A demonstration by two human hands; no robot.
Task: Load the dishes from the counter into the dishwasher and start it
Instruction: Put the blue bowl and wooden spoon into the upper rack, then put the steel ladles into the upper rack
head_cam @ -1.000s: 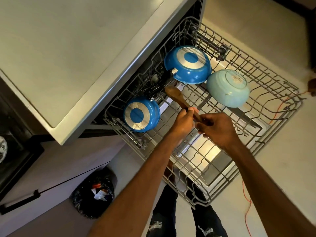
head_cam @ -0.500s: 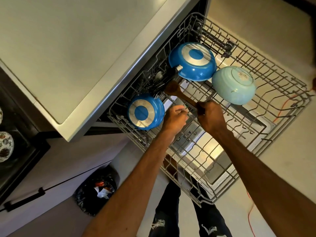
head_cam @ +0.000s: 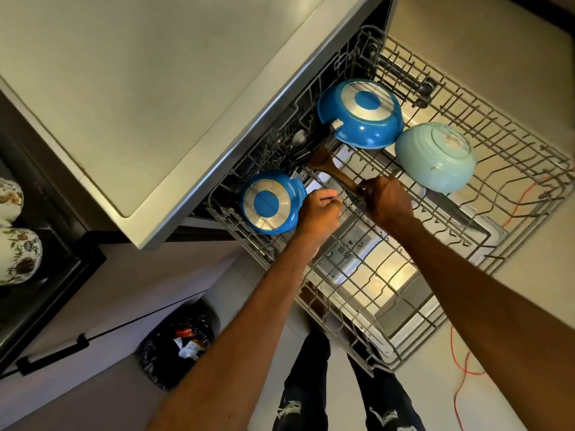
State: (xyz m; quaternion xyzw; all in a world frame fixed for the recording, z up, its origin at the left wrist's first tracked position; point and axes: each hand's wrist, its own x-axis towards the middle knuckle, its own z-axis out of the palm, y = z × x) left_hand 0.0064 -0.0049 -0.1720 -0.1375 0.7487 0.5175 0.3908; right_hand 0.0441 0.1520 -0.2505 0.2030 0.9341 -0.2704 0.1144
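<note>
The lower dishwasher rack [head_cam: 515, 141] is pulled out over the open door. My right hand [head_cam: 389, 203] grips the handle of a wooden spoon [head_cam: 325, 164], whose bowl end points toward the cutlery at the rack's back. My left hand [head_cam: 320, 211] sits beside it with fingers curled at the rack wires, and nothing shows in its grip. A small blue pan [head_cam: 270, 203] lies upside down just left of that hand. A larger blue pan [head_cam: 361, 113] and a light blue bowl [head_cam: 435, 157] lie upside down further back.
A pale countertop [head_cam: 140, 88] overhangs the dishwasher on the left. Floral dishes [head_cam: 15, 253] stand at the far left edge. A black rubbish bag [head_cam: 177, 346] sits on the floor by the cabinet. An orange cable [head_cam: 463, 368] runs across the floor to the right.
My left hand has let go of the spoon and moved left toward the small pan. My right hand has carried the spoon lower and further back into the rack.
</note>
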